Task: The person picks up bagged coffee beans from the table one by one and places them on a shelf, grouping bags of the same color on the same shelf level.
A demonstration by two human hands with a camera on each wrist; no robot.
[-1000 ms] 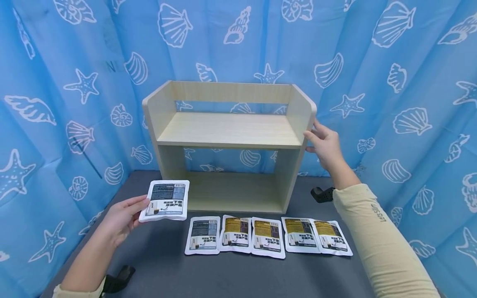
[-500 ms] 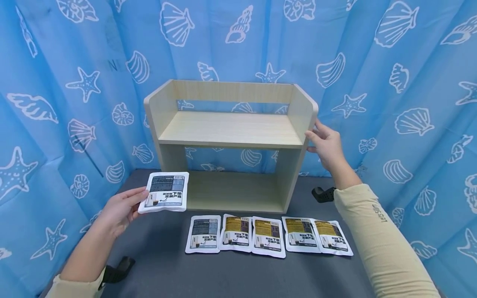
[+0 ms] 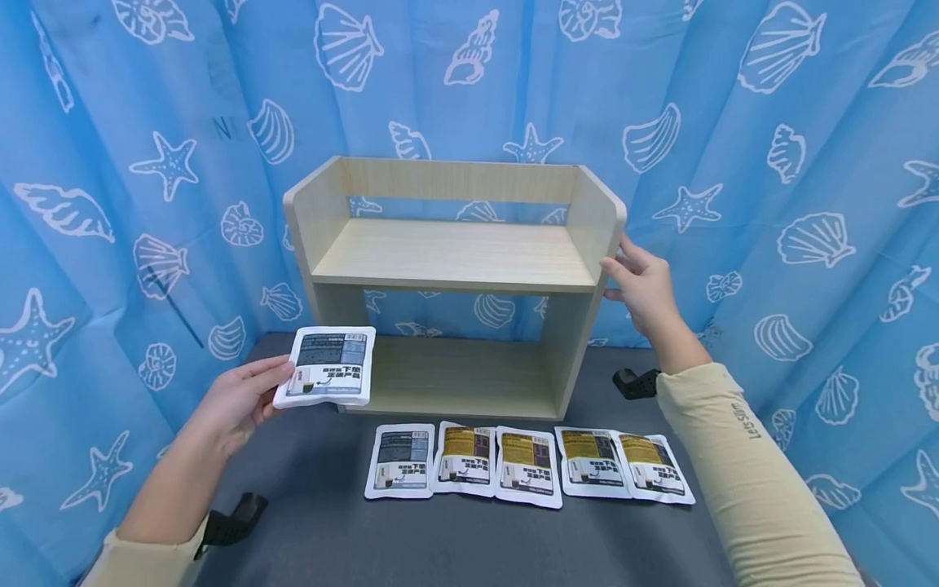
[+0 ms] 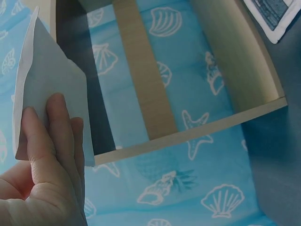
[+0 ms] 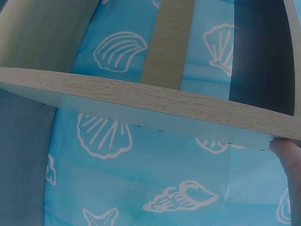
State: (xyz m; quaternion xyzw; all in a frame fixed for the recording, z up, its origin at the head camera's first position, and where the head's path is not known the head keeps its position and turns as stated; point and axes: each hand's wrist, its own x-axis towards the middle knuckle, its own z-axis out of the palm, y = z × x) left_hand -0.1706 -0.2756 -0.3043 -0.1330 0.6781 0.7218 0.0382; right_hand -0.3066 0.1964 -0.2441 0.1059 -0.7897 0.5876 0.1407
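Note:
Between thumb and fingers, my left hand (image 3: 238, 399) pinches a flat white pouch (image 3: 326, 367) with a dark blue printed label, raised in front of the shelf's lower left. The left wrist view shows the pouch (image 4: 54, 89) edge-on, with several fingertips along its plain side. A two-tier pale wooden shelf (image 3: 455, 253) stands on the table. My right hand (image 3: 641, 285) holds the shelf's right side panel at the front edge. In the right wrist view a digit of the right hand (image 5: 288, 153) touches that panel (image 5: 155, 106); the other fingers are out of that view.
In front of the shelf lies a row of similar pouches: one with a dark blue label (image 3: 401, 462) at left, then several with yellow-brown labels (image 3: 526, 469). The table (image 3: 469, 546) is dark grey. A blue shell-print curtain (image 3: 469, 81) hangs behind and along both sides.
My left hand has lifted the pouch somewhat higher, towards the lower compartment's left side. The right hand keeps its place on the shelf, and the row of pouches has not changed.

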